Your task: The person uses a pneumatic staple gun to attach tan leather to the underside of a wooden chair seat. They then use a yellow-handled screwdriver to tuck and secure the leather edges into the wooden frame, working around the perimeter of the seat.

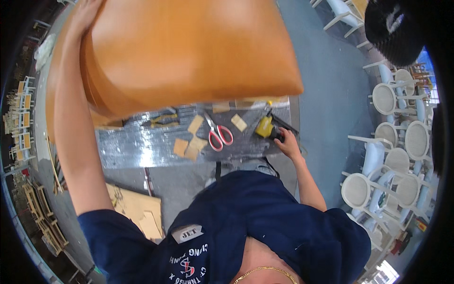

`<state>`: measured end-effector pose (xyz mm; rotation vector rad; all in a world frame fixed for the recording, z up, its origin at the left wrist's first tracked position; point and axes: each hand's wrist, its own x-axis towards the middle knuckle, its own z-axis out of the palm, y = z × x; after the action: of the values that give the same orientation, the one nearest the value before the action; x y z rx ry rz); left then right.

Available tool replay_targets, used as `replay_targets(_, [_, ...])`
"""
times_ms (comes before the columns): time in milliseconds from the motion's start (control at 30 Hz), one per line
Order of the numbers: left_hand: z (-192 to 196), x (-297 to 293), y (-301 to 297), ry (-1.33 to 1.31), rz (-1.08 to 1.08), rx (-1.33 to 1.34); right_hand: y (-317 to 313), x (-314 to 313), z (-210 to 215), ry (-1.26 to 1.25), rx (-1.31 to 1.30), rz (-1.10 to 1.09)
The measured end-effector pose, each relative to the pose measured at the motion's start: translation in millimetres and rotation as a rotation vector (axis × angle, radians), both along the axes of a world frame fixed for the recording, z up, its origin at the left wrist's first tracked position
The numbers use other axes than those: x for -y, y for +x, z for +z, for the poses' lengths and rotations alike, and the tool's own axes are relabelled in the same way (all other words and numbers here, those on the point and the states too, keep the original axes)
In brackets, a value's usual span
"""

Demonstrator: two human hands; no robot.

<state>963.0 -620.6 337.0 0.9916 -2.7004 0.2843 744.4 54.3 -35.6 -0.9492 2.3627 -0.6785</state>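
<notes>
Cushion [189, 52], one scissors [218, 132], three leather scraps [190, 144]

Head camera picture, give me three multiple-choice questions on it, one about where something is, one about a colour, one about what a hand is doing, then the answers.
1. Where do the scissors lie?
A. on the silvery table top
B. on the floor
C. on a white chair

2. What colour are the scissor handles?
A. blue
B. red
C. green

3. What is the right hand doing?
A. hanging free
B. holding the scissors
C. resting on the yellow and black tool

Answers: 1 A, they lie on the shiny surface among the tan offcuts. 2 B, both loops are red. 3 C, its fingers lie on the tool's dark end, while the left hand is up on the big orange cushion.
</notes>
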Motion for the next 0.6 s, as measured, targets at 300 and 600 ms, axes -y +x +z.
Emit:
replay_targets(300, [-30, -88, 38, -0.584, 0.091, 0.605, 10, 20, -7, 0.107, -0.201, 0.079])
replay_targets(600, [-256, -523, -69, 0.732, -0.399, -0.57, 6, -116, 48, 0.007, 0.225, -0.098])
